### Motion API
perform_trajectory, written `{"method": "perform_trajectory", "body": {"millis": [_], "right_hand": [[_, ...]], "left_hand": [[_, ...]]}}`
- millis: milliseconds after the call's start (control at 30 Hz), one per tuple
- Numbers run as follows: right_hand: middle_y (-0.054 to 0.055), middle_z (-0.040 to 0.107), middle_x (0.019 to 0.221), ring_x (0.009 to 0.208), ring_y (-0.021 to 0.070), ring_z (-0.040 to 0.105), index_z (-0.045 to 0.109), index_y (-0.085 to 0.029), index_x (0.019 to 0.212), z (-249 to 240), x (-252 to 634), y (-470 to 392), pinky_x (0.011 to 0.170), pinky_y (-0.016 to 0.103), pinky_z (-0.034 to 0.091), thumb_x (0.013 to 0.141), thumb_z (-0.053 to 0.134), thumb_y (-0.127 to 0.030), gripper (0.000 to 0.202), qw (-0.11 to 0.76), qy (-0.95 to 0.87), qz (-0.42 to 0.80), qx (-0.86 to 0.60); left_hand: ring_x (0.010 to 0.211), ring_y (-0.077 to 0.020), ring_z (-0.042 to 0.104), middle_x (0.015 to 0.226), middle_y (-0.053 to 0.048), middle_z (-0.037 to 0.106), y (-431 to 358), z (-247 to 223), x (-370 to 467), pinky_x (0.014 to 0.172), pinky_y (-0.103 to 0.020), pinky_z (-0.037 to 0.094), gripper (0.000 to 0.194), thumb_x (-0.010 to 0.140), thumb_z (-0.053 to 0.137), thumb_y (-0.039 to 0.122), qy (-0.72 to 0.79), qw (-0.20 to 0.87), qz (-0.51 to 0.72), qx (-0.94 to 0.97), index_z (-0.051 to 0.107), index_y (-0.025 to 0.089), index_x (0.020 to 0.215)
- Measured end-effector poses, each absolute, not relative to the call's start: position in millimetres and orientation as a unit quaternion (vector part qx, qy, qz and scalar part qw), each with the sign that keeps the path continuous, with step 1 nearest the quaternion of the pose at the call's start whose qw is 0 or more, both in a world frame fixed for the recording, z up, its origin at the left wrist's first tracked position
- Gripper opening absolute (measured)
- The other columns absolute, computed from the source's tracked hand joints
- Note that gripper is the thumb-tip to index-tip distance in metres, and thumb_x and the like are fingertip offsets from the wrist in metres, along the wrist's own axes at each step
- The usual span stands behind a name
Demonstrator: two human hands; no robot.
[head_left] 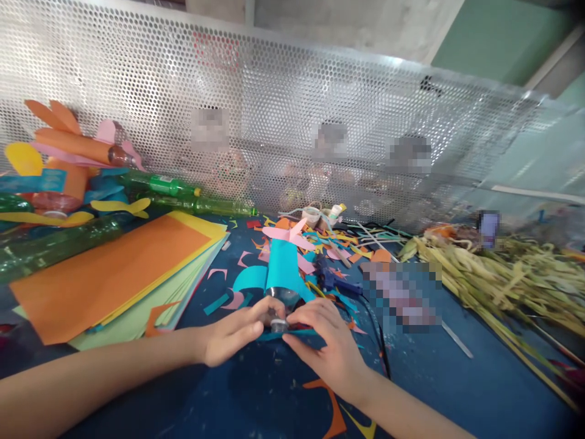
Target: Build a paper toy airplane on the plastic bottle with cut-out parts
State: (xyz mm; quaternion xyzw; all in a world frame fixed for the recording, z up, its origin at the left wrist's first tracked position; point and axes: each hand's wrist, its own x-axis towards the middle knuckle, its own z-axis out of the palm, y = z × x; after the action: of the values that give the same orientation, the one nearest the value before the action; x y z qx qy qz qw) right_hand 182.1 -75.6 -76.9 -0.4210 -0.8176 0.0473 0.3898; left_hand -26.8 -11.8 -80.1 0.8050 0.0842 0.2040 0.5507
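A clear plastic bottle (282,294) wrapped in blue paper (283,263) lies on the dark blue table, its capped neck toward me. Pink paper fins (292,234) stand at its far end, and a rounded blue paper wing (250,278) sticks out on the left. My left hand (237,332) is closed against the left side of the neck, fingers bent around it. On the right, my right hand (326,341) pinches the neck near the cap (278,325) between thumb and fingers.
Coloured paper sheets (114,274) are stacked at the left, with green bottles (169,185) and paper-covered bottle models (77,146) behind. Paper scraps and a blue glue gun (336,280) with a black cable lie beyond my hands. Dry husks (493,286) cover the right. People sit behind a perforated screen (274,91).
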Motion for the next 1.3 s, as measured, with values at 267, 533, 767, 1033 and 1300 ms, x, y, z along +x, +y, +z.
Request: {"method": "perform_trajectory", "body": {"millis": [267, 533, 767, 1033, 1300], "right_hand": [[0.002, 0.065, 0.077, 0.077, 0.0182, 0.058, 0.058, -0.024, 0.083, -77, 181, -75, 0.074, 0.035, 0.045, 0.085, 0.056, -0.02, 0.006, 0.39, -0.813, 0.06, -0.427], [0.003, 0.058, 0.083, 0.077, 0.0171, 0.055, 0.055, -0.021, 0.09, -77, 191, -76, 0.07, 0.03, 0.044, 0.089, 0.047, -0.028, 0.011, 0.422, -0.767, 0.164, -0.454], [-0.002, 0.046, 0.062, 0.056, 0.0135, 0.044, 0.049, -0.02, 0.072, -65, 217, -58, 0.052, 0.025, 0.037, 0.088, 0.047, -0.041, 0.026, 0.506, -0.614, 0.126, -0.593], [0.005, 0.067, 0.104, 0.093, 0.0223, 0.062, 0.063, -0.023, 0.103, -68, 234, -28, 0.076, 0.034, 0.05, 0.076, 0.063, -0.048, 0.037, 0.567, -0.499, 0.439, -0.487], [0.001, 0.067, 0.097, 0.085, 0.0163, 0.063, 0.062, -0.025, 0.103, -80, 226, -26, 0.073, 0.029, 0.052, 0.076, 0.068, -0.031, 0.028, 0.608, -0.408, 0.561, -0.386]], "left_hand": [[0.091, -0.0219, 0.046, 0.103, -0.009, 0.048, -12, -79, -26, 0.083, -0.037, 0.037, 0.047, 0.091, 0.022, 0.056, 0.084, 0.555, 0.202, 0.803, 0.033, 0.019, 0.117], [0.1, -0.0209, 0.045, 0.104, -0.007, 0.048, -11, -75, -29, 0.091, -0.037, 0.036, 0.032, 0.095, 0.027, 0.042, 0.125, 0.537, 0.225, 0.803, 0.046, 0.019, 0.106], [0.109, -0.0219, 0.05, 0.108, -0.008, 0.057, -3, -71, -28, 0.096, -0.043, 0.033, 0.014, 0.095, 0.038, 0.031, 0.127, 0.625, 0.216, 0.74, 0.043, 0.02, 0.1], [0.096, -0.0186, 0.053, 0.101, -0.006, 0.058, 9, -57, -32, 0.086, -0.036, 0.04, 0.01, 0.092, 0.043, 0.028, 0.119, 0.572, 0.19, 0.789, 0.044, 0.02, 0.098], [0.102, -0.0202, 0.05, 0.11, -0.005, 0.054, 15, -37, -39, 0.089, -0.036, 0.039, 0.026, 0.095, 0.032, 0.034, 0.156, 0.522, 0.118, 0.83, 0.043, 0.024, 0.116]]}}
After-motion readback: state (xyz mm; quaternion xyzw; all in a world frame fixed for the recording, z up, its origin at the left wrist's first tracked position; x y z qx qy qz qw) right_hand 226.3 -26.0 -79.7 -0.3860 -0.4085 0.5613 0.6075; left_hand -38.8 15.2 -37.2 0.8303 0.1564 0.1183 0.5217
